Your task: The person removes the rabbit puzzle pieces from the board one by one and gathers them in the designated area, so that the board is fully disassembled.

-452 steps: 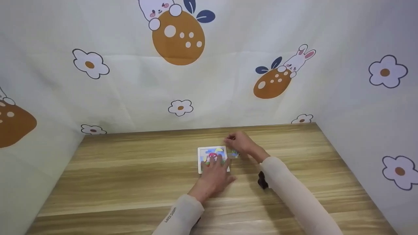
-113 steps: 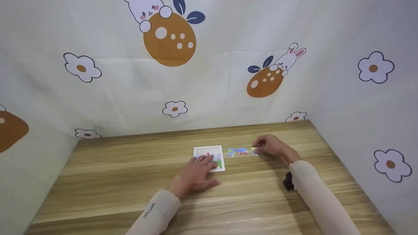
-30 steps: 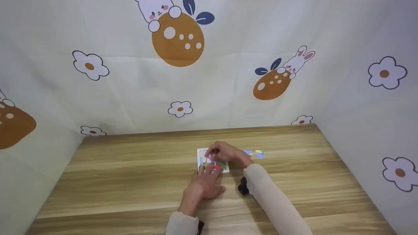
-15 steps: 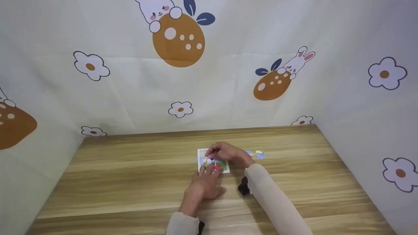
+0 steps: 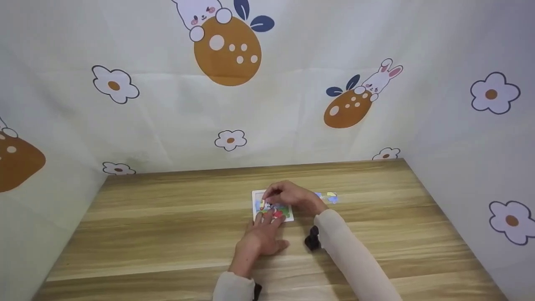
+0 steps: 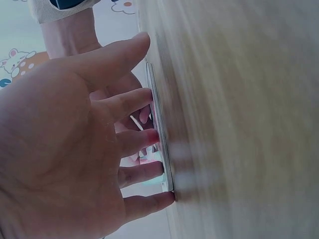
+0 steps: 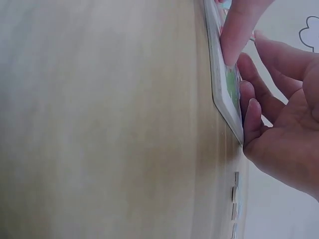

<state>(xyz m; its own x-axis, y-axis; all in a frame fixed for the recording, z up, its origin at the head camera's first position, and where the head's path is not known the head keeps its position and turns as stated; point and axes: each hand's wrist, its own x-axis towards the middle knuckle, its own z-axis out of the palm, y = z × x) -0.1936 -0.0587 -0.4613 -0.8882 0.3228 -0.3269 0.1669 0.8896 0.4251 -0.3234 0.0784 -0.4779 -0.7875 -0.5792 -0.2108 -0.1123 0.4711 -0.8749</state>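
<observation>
A small white-framed picture puzzle (image 5: 253,209) lies flat on the wooden table, partly covered by both hands. My left hand (image 5: 264,239) rests at its near edge, fingers straight and spread, the tips touching the frame and the picture. Over the upper part of the puzzle my right hand (image 5: 293,195) has its thumb and fingertips brought together. In the right wrist view they seem to pinch the thin edge of a puzzle piece (image 7: 252,38), mostly hidden by the fingers. Loose puzzle pieces (image 5: 332,197), blue and yellow, lie right of the frame, partly behind the right wrist.
The wood-grain table (image 5: 167,234) extends around the puzzle on all sides. A pale printed cloth (image 5: 284,108) with rabbits, oranges and flowers hangs behind and at both sides. A dark wrist camera (image 5: 312,239) sits under the right sleeve.
Since 3.8 s ago my right hand has moved left from the loose pieces to above the puzzle. Over the last second it shifts only slightly, while my left hand stays put.
</observation>
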